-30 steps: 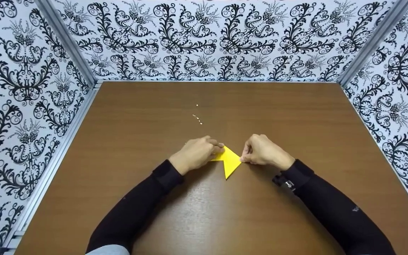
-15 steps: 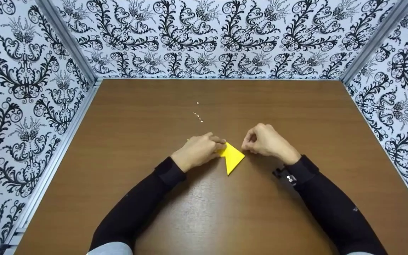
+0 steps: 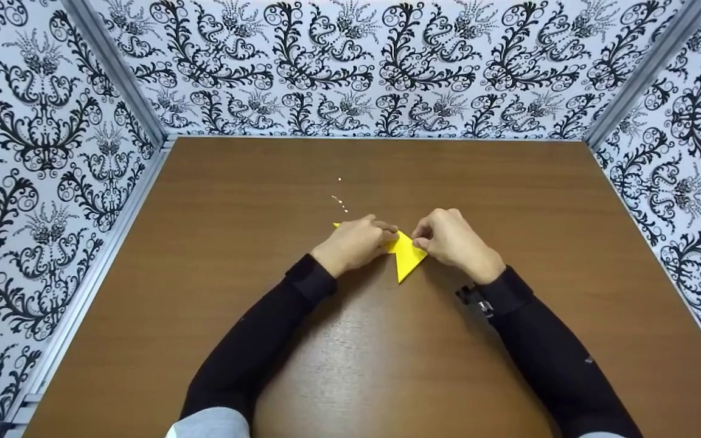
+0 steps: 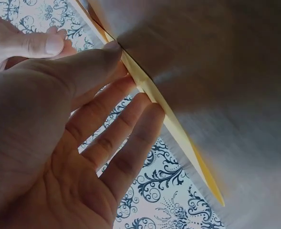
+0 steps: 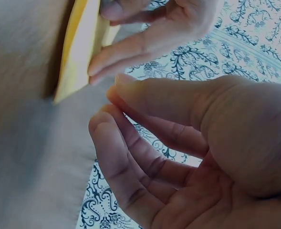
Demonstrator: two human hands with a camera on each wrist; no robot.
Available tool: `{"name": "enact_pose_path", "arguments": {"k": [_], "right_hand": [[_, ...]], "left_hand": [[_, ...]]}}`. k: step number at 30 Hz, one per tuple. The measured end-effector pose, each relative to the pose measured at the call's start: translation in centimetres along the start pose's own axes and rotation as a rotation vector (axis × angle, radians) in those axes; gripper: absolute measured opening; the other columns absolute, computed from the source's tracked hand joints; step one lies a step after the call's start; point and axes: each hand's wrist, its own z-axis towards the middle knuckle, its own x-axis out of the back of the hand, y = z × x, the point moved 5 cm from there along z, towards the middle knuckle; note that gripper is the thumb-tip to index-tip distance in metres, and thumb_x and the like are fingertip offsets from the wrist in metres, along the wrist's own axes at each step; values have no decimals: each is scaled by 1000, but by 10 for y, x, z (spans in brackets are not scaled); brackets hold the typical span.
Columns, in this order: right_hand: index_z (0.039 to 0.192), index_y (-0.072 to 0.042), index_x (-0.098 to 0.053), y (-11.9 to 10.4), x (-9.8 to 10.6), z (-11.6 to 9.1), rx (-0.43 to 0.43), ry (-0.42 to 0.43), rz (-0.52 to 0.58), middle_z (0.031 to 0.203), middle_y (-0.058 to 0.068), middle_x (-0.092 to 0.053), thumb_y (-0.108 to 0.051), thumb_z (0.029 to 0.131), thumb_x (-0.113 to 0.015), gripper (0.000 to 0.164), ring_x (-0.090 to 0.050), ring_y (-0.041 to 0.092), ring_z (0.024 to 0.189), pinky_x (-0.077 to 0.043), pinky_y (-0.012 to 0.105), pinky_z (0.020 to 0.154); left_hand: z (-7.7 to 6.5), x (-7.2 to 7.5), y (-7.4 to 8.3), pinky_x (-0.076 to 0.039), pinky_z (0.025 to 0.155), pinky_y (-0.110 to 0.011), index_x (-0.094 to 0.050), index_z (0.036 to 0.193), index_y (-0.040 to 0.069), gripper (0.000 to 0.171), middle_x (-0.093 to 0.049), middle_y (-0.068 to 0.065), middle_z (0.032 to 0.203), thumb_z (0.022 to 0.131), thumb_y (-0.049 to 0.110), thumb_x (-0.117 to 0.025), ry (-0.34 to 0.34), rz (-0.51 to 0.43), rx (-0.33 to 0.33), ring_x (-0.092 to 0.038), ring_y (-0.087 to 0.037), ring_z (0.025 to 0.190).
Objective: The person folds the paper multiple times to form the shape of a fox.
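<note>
A folded piece of yellow paper (image 3: 410,260) lies on the brown table, with pointed corners showing to the right and front. My left hand (image 3: 355,244) covers its middle and presses it down; another yellow tip pokes out behind that hand. In the left wrist view the thumb and nearly straight fingers (image 4: 135,129) touch the edge of the paper (image 4: 173,126). At the paper's right corner is my right hand (image 3: 457,243), fingers curled. The right wrist view shows its thumb and index tips together, holding nothing visible, a little apart from the paper (image 5: 76,57).
Small white specks (image 3: 341,202) are scattered on the wooden table (image 3: 235,201) beyond the hands. Patterned black-and-white walls (image 3: 338,67) with metal rails surround the table at the back and both sides.
The right hand let go of the paper's right corner, lifted off to the right, then came back over that corner. The left hand and paper have shifted away from me and slightly right.
</note>
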Motion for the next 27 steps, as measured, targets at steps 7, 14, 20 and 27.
{"name": "enact_pose_path", "arguments": {"k": [7, 14, 20, 27], "right_hand": [[112, 0, -92, 5, -13, 5, 55, 9, -31, 109, 15, -89, -4, 105, -84, 11, -78, 30, 96, -66, 45, 86], [105, 1, -92, 5, -18, 8, 167, 39, -54, 102, 19, -84, 2, 99, -85, 9, -79, 35, 96, -69, 49, 86], [106, 3, -91, 2, -19, 8, 225, 50, -55, 103, 20, -82, 5, 99, -86, 10, -80, 35, 98, -71, 50, 88], [105, 4, -92, 3, -24, 8, 262, 64, -40, 102, 19, -83, 6, 99, -85, 10, -81, 33, 95, -71, 46, 84]], "left_hand": [[6, -1, -4, -67, 112, -48, -81, 148, 15, 34, -74, -2, 162, 117, 25, -74, -1, -32, 17, -73, -33, 139], [9, -2, -5, -68, 110, -42, -86, 140, 14, 26, -79, -4, 155, 119, 18, -70, 57, -10, -41, -78, -32, 131], [5, 3, -13, -68, 112, -45, -87, 134, 11, 23, -83, -8, 146, 113, 13, -79, 57, -49, 7, -78, -33, 132], [-12, 16, -42, -71, 97, -52, -87, 121, 8, 22, -82, -12, 124, 104, 21, -90, 85, -73, 198, -79, -33, 115]]}}
